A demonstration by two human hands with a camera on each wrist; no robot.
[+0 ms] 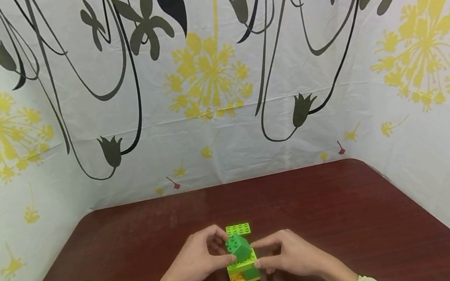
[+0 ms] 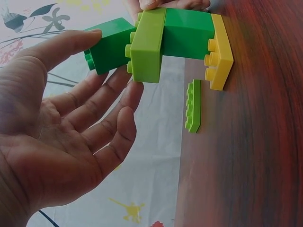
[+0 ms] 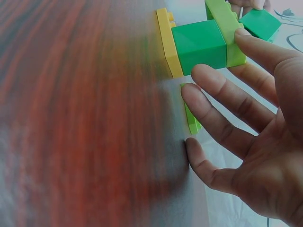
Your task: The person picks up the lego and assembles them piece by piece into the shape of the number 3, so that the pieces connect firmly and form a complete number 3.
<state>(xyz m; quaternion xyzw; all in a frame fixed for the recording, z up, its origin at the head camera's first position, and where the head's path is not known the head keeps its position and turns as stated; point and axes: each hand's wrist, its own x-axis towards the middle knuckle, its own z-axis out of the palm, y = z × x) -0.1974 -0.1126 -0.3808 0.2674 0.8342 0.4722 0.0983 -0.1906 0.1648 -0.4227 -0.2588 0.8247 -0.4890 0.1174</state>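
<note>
My left hand (image 1: 195,259) pinches a dark green building block (image 1: 239,248) between thumb and fingers. That block is tilted over the top of a small stack, its studs facing up and left. The stack has a yellow plate (image 1: 237,280) at the bottom, another dark green block (image 2: 188,34) set on the plate's right part, and a lime green brick (image 1: 242,265) lying across the top. With thumb and index finger, my right hand (image 1: 296,253) holds the right end of the lime brick, as the right wrist view also shows. Its other fingers are spread beside the stack.
A thin lime green plate (image 1: 238,229) with studs up lies on the dark red-brown table (image 1: 142,232) just behind the stack. White cloth (image 1: 227,155) with printed flowers hangs around the table's back and both sides.
</note>
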